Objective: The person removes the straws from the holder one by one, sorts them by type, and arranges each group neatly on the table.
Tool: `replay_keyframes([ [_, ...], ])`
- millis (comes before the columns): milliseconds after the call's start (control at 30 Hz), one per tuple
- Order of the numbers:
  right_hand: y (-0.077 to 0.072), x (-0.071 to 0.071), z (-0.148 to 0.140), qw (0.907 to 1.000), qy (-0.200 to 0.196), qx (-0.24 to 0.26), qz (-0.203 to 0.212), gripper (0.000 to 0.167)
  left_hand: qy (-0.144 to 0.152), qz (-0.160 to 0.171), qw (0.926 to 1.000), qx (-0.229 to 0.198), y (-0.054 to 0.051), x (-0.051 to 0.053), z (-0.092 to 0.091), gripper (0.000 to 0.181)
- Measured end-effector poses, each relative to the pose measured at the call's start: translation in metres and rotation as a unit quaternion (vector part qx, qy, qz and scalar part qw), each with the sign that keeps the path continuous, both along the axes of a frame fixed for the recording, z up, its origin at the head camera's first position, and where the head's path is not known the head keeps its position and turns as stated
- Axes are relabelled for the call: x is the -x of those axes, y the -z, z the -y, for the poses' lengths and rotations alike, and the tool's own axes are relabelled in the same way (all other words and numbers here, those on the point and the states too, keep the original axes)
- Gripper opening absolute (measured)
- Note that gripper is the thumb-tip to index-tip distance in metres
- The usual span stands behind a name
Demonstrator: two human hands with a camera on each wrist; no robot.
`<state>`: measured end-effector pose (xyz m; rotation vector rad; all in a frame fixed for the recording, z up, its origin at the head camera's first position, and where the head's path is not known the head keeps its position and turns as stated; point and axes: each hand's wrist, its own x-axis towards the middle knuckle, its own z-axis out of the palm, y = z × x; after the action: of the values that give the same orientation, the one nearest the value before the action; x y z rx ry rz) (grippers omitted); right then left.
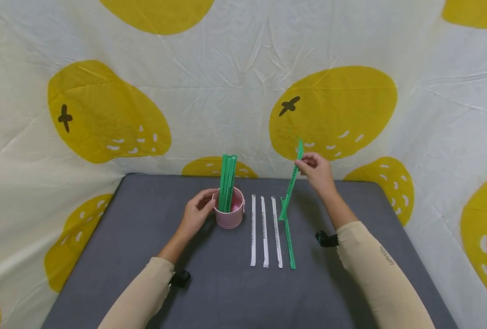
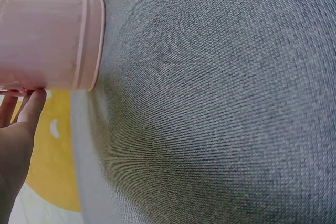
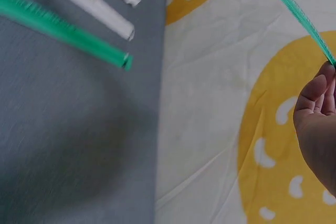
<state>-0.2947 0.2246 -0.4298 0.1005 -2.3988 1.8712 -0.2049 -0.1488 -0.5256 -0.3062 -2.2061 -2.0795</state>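
A small pink bucket (image 1: pixel 229 221) stands upright on the table with several green wrapped straws (image 1: pixel 227 183) in it. My left hand (image 1: pixel 195 211) holds its left side, thumb and fingers at the rim and the small side handle (image 2: pixel 14 88). Raised over the table, my right hand (image 1: pixel 318 173) pinches one green wrapped straw (image 1: pixel 291 186) near its upper end; the straw slants down to the left. Below its lower end lies another green straw (image 1: pixel 289 242). Left of that, three white wrapped straws (image 1: pixel 264 233) lie side by side, apart from each other.
Grey cloth covers the table (image 1: pixel 218 283). Behind it hangs a white curtain (image 1: pixel 218 100) with yellow fruit prints, close to the table's far edge. A dark strap device (image 1: pixel 326 239) sits at the right wrist, another (image 1: pixel 180 278) at the left.
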Motion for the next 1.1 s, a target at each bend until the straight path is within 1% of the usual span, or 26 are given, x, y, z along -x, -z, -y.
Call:
replay_keyframes([
  [33,0.003,0.0,-0.003,0.9999,-0.003,-0.01,0.001,0.038,0.001,0.0,1.0,-0.001,-0.001,0.0,0.0,0.038],
  [133,0.011,-0.002,-0.01,0.9982,-0.01,-0.059,0.003,0.038,0.001,-0.002,1.0,-0.001,-0.002,0.0,0.001,0.038],
  [267,0.021,-0.01,-0.018,0.9907,-0.025,-0.133,0.017,0.036,-0.004,-0.002,1.0,0.008,-0.002,-0.002,0.001,0.036],
  [367,0.03,-0.015,-0.025,0.9855,-0.033,-0.162,0.036,0.036,-0.008,-0.005,0.9998,0.02,-0.003,-0.002,0.001,0.035],
  [467,0.04,-0.018,-0.031,0.9813,-0.038,-0.181,0.051,0.037,-0.01,-0.008,0.9995,0.029,-0.003,-0.001,0.001,0.035],
  [600,0.053,-0.024,-0.038,0.9772,-0.046,-0.195,0.069,0.038,-0.01,-0.008,0.9992,0.039,-0.002,-0.001,0.001,0.035],
  [700,0.063,-0.029,-0.041,0.9758,-0.054,-0.195,0.082,0.036,-0.011,-0.005,0.9991,0.041,-0.002,-0.001,0.001,0.035],
  [867,0.081,-0.035,-0.046,0.9765,-0.073,-0.18,0.094,0.031,-0.008,0.001,0.9995,0.032,-0.002,-0.001,0.001,0.035],
  [967,0.088,-0.038,-0.047,0.9764,-0.087,-0.168,0.105,0.03,-0.006,0.003,0.9997,0.025,-0.002,0.0,0.0,0.035],
  [1100,0.095,-0.043,-0.046,0.978,-0.083,-0.148,0.121,0.029,-0.005,0.005,0.9997,0.022,-0.001,0.001,0.001,0.036],
])
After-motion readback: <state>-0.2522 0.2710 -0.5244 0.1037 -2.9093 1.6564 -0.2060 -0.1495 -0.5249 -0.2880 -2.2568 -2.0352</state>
